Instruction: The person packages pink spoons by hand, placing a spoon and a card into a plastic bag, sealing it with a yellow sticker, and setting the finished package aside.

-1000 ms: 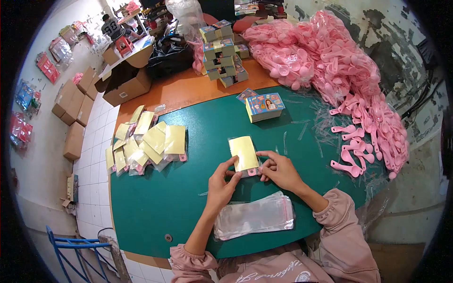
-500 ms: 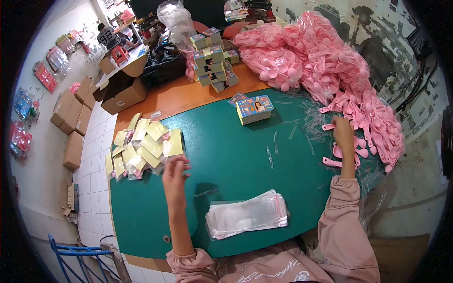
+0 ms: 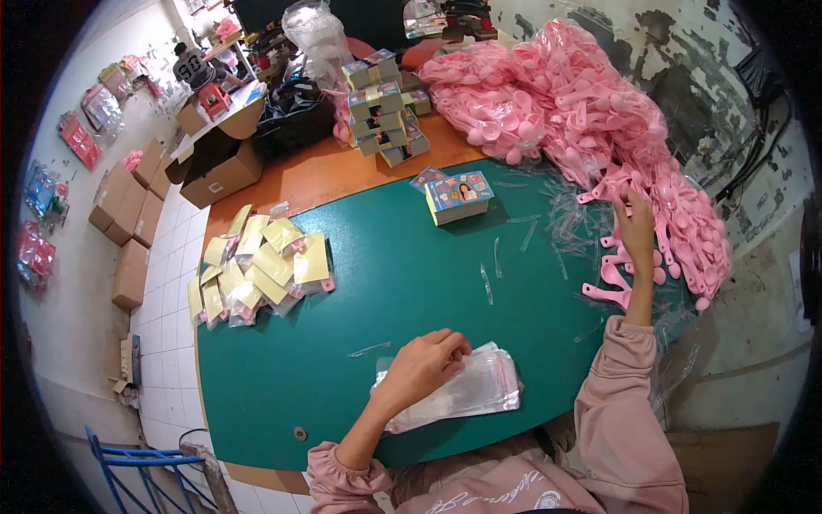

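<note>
Clear bags [image 3: 467, 387] under left hand [image 3: 424, 364]

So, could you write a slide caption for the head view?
Left hand on clear bags, right hand among pink spoons, green table.

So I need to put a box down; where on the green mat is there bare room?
Bare green mat lies between the packets at left, the cards and the bags. Crowded: right edge, where the right hand reaches into spoons.
</note>
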A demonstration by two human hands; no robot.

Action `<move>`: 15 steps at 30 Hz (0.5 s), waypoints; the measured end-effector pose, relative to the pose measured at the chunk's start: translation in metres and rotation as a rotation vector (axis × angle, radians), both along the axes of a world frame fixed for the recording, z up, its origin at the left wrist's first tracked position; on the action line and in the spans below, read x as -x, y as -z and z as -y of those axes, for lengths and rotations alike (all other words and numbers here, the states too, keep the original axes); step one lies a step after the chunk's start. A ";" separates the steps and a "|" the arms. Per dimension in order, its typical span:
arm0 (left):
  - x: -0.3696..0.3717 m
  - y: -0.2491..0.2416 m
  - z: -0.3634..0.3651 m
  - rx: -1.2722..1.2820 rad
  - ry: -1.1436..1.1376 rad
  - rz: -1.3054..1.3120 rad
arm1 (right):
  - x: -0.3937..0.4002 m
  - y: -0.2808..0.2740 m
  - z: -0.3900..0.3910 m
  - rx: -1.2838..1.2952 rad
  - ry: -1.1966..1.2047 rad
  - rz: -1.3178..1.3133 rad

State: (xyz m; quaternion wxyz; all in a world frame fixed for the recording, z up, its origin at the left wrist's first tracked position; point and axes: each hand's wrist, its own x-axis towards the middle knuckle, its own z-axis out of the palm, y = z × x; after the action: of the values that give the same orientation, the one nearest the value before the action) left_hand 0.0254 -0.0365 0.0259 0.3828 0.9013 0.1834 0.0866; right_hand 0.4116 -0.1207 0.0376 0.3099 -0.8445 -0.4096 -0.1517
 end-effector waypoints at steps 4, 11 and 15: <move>0.000 -0.008 -0.006 0.144 -0.007 0.026 | 0.014 -0.006 -0.008 -0.484 -0.241 -0.420; 0.010 0.001 -0.022 0.437 0.039 0.265 | 0.066 -0.040 -0.014 0.011 0.150 0.464; 0.010 0.019 -0.023 0.806 -0.085 0.368 | 0.070 -0.048 -0.010 -0.124 -0.091 0.233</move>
State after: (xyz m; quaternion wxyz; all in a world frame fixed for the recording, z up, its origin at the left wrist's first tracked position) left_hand 0.0158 -0.0134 0.0067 0.7260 0.6413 0.1681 0.1828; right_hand 0.3421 -0.1102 0.0853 0.3185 -0.7810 -0.4704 -0.2595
